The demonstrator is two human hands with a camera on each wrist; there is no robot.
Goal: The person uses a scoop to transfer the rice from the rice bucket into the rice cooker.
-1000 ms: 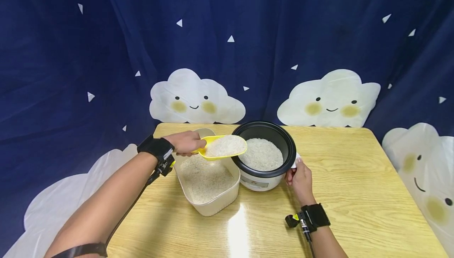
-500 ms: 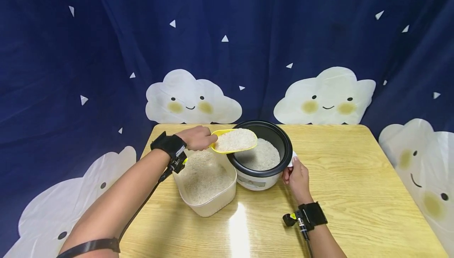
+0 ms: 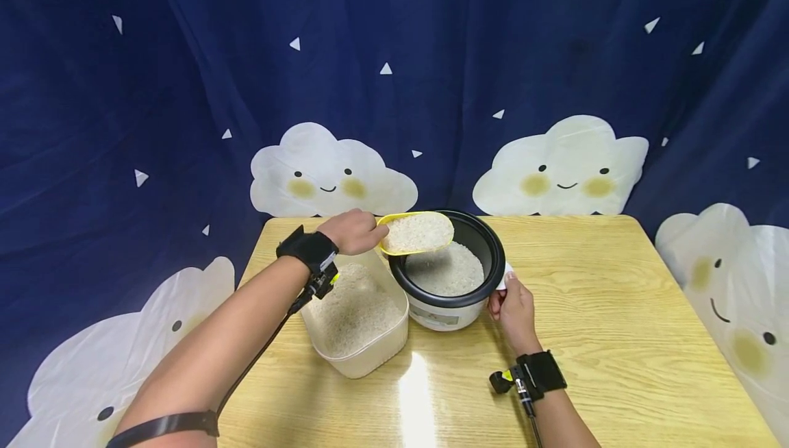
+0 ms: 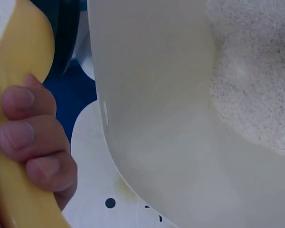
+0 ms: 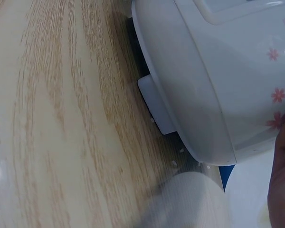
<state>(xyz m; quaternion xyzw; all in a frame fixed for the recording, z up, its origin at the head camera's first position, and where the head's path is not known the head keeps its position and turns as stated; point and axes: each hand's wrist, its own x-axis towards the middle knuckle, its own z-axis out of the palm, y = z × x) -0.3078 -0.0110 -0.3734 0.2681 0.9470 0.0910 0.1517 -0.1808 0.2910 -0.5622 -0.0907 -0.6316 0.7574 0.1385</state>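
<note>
My left hand (image 3: 355,231) grips the handle of a yellow scoop (image 3: 387,250), its fingers wrapped round it in the left wrist view. Rice (image 3: 420,231) fills the scoop, which is held roughly level over the left part of a rice cooker (image 3: 448,317). Inside the cooker's dark pot lies more white rice (image 3: 459,271). With my right hand (image 3: 516,307) I hold the white side handle (image 3: 505,275) of the cooker. A cream rice bin (image 3: 370,359), part filled with rice, stands left of the cooker, under my left wrist.
Both containers stand on a wooden table (image 3: 592,325). A few loose grains (image 5: 174,163) lie beside the cooker's foot in the right wrist view. Behind the table hangs a dark blue curtain (image 3: 345,16) with smiling clouds.
My left hand has carried the loaded scoop rightward and slightly away, from the cooker's left rim to over its pot. The right hand keeps its hold on the side handle.
</note>
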